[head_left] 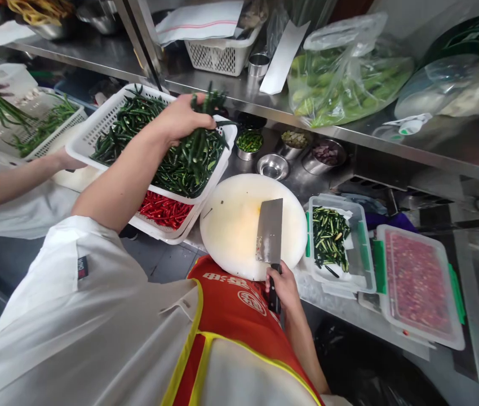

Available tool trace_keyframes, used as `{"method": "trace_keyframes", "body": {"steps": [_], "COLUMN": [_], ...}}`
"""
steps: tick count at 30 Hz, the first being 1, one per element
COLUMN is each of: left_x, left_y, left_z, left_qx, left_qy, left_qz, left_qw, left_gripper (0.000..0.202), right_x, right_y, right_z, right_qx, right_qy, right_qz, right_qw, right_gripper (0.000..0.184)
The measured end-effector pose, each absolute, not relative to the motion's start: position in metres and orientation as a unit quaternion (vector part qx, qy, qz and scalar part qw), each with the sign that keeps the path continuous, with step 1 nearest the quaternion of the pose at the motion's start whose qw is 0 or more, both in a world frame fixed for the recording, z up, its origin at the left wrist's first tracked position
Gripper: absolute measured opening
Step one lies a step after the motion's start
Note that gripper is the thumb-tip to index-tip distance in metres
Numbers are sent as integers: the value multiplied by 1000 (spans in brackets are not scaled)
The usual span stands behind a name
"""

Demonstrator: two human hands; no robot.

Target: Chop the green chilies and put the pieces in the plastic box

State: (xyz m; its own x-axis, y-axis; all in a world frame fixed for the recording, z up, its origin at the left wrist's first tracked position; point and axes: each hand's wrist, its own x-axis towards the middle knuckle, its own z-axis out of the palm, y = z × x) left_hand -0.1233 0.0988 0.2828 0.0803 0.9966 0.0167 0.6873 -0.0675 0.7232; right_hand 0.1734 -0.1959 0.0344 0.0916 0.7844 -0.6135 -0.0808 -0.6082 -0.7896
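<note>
My left hand (189, 119) is closed around a bunch of green chilies (208, 101), just above a white plastic basket (79, 141) heaped with more green chilies (186, 169). Beneath that basket sits another one with red chilies (167, 210). My right hand (282, 283) grips the black handle of a cleaver (270, 231), whose broad blade rests flat on a round white cutting board (231, 225). A few small dark bits lie on the board. Right of it, a clear plastic container (364, 262) holds cut green chilies (329, 237).
A lidded container of chopped red food (419, 282) stands at the right. Behind the board are metal bowls, one bare inside (272, 167). A steel shelf (349, 132) overhangs them, bearing a bag of green vegetables (345, 79). At left, a co-worker's arm (20, 177) reaches in.
</note>
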Motion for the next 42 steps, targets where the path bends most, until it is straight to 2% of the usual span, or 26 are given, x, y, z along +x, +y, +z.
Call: {"method": "trace_keyframes", "body": {"steps": [4, 7, 10, 13, 16, 19, 24, 31, 35, 37, 42], "left_x": [-63, -21, 0, 1, -7, -15, -26, -43, -32, -19, 15], "left_y": [80, 65, 55, 49, 42, 33, 22, 2, -21, -35, -64], "left_z": [248, 188, 123, 74, 48, 38, 35, 34, 41, 43, 36], "left_qx": [701, 698, 685, 689, 707, 711, 718, 753, 726, 716, 723], "left_qy": [548, 509, 503, 554, 611, 638, 640, 593, 649, 668, 664], "left_qz": [238, 235, 181, 112, 49, 28, 58, 114, 142, 123, -28], "left_qw": [390, 444, 494, 454, 354, 295, 267, 261, 177, 165, 190], "left_gripper": [43, 39, 24, 22, 44, 60, 60, 45, 34, 29, 20], "right_x": [172, 172, 176, 184, 188, 187, 187, 198, 213, 225, 258], "right_y": [-198, -205, -216, -229, -237, -238, -234, -232, -230, -226, -214], "right_z": [36, 35, 34, 32, 31, 33, 37, 39, 40, 43, 60], "right_qx": [-637, -632, -630, -627, -630, -639, -651, -654, -652, -668, -690], "right_qy": [-239, -213, -181, -158, -150, -149, -162, -204, -242, -281, -384], "right_qz": [630, 628, 619, 612, 611, 610, 606, 620, 625, 609, 566], "right_qw": [374, 401, 433, 455, 456, 444, 429, 381, 355, 322, 239], "right_gripper": [22, 23, 24, 24, 25, 25, 26, 28, 30, 30, 24]}}
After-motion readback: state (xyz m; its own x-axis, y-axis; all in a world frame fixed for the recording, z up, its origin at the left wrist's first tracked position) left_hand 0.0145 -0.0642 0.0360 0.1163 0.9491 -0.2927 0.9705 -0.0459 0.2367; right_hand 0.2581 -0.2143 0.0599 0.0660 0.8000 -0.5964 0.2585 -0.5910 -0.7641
